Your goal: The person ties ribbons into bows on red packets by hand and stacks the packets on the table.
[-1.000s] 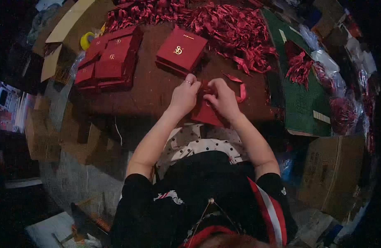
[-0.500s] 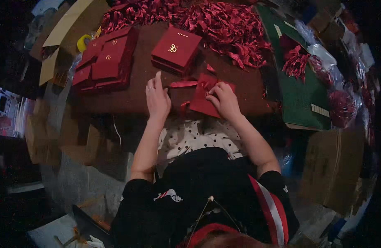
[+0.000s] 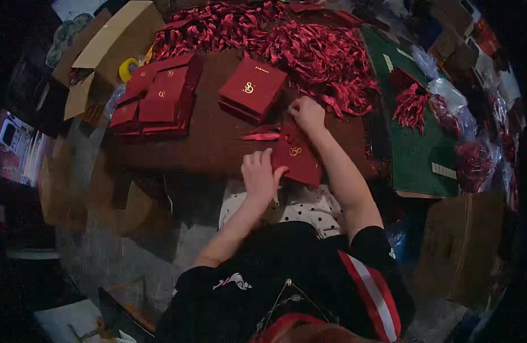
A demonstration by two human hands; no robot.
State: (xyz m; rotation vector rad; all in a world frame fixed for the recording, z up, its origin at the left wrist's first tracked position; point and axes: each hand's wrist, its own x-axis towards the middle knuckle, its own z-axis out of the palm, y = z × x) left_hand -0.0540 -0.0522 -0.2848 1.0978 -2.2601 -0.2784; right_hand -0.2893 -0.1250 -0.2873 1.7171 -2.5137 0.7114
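In front of me lies a flat red paper piece with a gold monogram [image 3: 296,152], perhaps a small bag or an envelope. My left hand [image 3: 260,175] is at its left edge, thumb apart from the fingers and touching the paper. My right hand [image 3: 308,116] is at its top edge, thumb and fingertips pinched together. Whatever sits in that pinch is too small to make out. Left of the paper is a short red ribbon [image 3: 261,136]. Just beyond stands a neat stack of matching red pieces [image 3: 253,87] with gold print.
More red monogrammed stacks [image 3: 163,103] lie at the table's left. A big heap of red ribbons [image 3: 317,60] covers the back. On the right is a green board [image 3: 420,148] bearing a ribbon bundle [image 3: 412,101]. Yellow tape [image 3: 126,69] sits by an open carton [image 3: 112,34].
My left hand has moved right, from the bare tabletop to the paper's left edge. My right hand has moved from the paper's middle up to its top edge, uncovering the gold monogram.
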